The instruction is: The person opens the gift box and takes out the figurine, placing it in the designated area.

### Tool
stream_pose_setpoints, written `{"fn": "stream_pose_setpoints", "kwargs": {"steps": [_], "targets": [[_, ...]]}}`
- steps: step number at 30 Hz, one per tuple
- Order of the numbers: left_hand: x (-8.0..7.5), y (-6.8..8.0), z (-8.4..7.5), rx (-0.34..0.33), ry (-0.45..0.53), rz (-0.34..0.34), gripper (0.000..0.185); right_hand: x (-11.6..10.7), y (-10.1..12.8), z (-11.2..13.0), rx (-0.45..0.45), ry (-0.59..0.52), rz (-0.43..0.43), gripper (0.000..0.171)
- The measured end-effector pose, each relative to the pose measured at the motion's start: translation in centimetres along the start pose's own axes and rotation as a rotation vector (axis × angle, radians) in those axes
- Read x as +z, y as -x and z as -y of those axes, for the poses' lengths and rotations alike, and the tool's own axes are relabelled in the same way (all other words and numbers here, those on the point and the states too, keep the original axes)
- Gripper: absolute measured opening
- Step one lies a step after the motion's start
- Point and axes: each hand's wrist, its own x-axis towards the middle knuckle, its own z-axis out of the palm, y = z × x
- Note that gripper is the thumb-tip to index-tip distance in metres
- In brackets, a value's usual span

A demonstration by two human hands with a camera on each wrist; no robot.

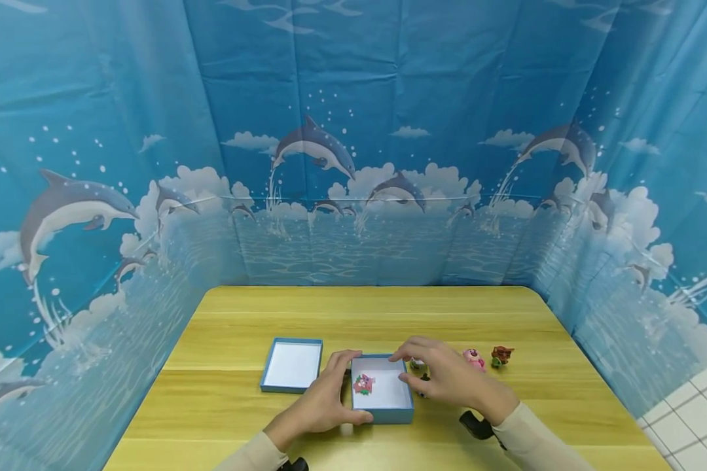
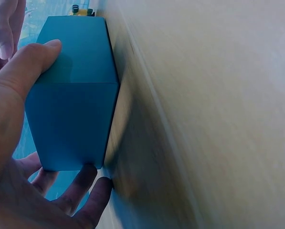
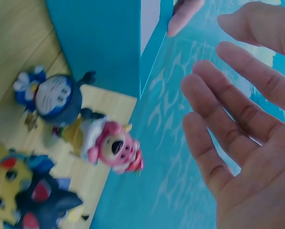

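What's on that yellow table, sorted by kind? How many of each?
Blue box halves: 2, the empty half and the filled half.
Small toy figures: 4, a pink figure in the box, a figure partly hidden behind the right hand, a pink figure outside, and a brown figure.
Total: 6.

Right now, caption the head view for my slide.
Left hand grips the blue box holding a pink figure; right hand hovers above.
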Motion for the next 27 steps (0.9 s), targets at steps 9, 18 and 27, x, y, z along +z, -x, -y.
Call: {"fn": "stream_pose_setpoints", "kwargs": {"steps": [9,18,27], "targets": [[0.1,0.0,0.0,0.016,-0.001,-0.009,0.121,1.0,-1.9,0.4,0.037,-0.036,0.130,0.029],[0.0,0.1,-0.1,0.025,0.001,-0.012,0.120,1.8,-3.7,0.6,0.063,-0.085,0.254,0.042],[0.0,0.3,-0.2,0.030,0.016,-0.008,0.120,2.8,-5.2,0.9,0.054,-0.095,0.341,0.048]]}}
